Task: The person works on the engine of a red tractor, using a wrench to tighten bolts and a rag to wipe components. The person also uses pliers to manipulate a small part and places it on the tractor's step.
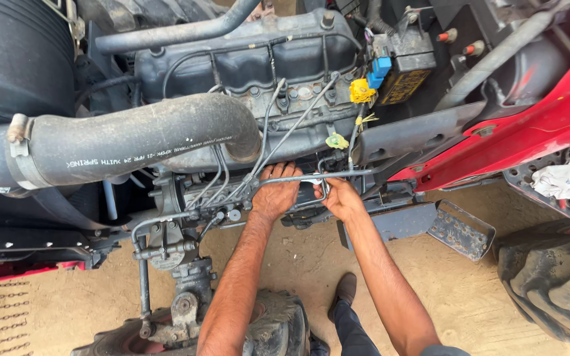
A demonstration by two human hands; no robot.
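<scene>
I look down into a tractor engine, dark and greasy. My left hand presses against the engine's side below a thin metal rod, fingers curled on parts behind it. My right hand sits just beside it, fingers closed around a small bent metal bar under the rod. Thin steel pipes run down from the engine top to a pump left of my hands. What my left fingers grip is hidden.
A thick black rubber hose crosses at the left. Red bodywork and a white rag lie at the right, with a large tyre below. A metal footstep juts out. Sandy ground and my shoe are beneath.
</scene>
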